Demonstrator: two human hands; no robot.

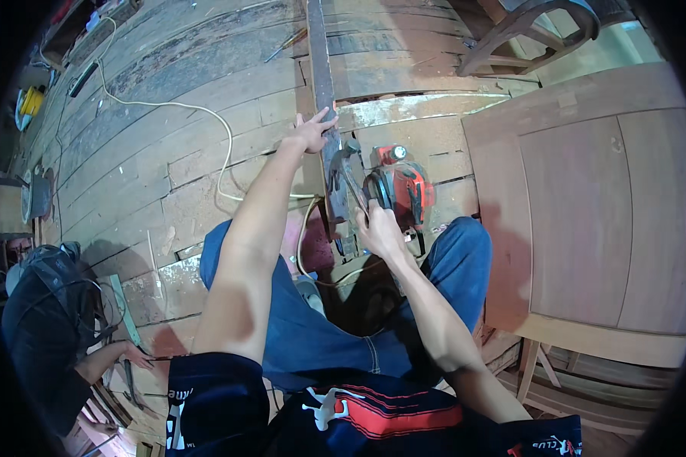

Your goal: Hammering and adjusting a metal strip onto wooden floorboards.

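My left arm reaches forward, and my left hand [311,133] rests with spread fingers on the edge of a long, narrow, dark wooden plank [322,65]. The plank runs away from me, roughly through the middle of the view. My right hand [381,230] is closed around the handle of a hammer [351,169], whose head lies over the plank, nearer to me than my left hand. Just right of the hammer, a red and black power tool [411,194] sits on the floor. Shadow hides the near end of the plank between my legs.
A pale cable [227,137] curls across the plank floor on the left. A screwdriver [286,46] lies farther off. At right stands a large wooden panel [579,221], with a curved wooden frame [530,30] behind it. Another person [49,327] crouches at lower left.
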